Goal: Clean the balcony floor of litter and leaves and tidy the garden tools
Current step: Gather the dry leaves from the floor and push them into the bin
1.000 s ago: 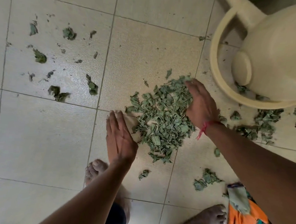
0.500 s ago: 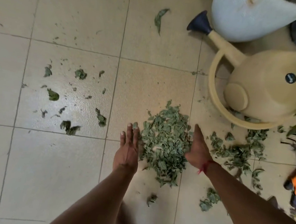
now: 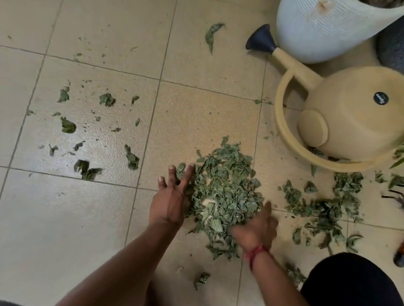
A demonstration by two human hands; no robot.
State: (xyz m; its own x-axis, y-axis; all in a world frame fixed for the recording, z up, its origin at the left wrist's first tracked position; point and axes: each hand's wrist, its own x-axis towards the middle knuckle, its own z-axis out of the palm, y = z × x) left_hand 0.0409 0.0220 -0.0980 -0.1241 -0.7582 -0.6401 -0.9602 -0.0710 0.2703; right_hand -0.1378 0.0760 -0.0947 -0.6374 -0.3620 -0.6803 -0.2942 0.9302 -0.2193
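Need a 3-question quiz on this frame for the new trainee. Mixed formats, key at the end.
1. True or false: the left hand and the right hand are on opposite sides of the leaf pile.
2. The dark nozzle of the watering can lies nearest to:
A) the white pot
B) the leaf pile
C) the left hand
3. Short answer: what is worn on the right wrist?

Key:
1. True.
2. A.
3. A red thread.
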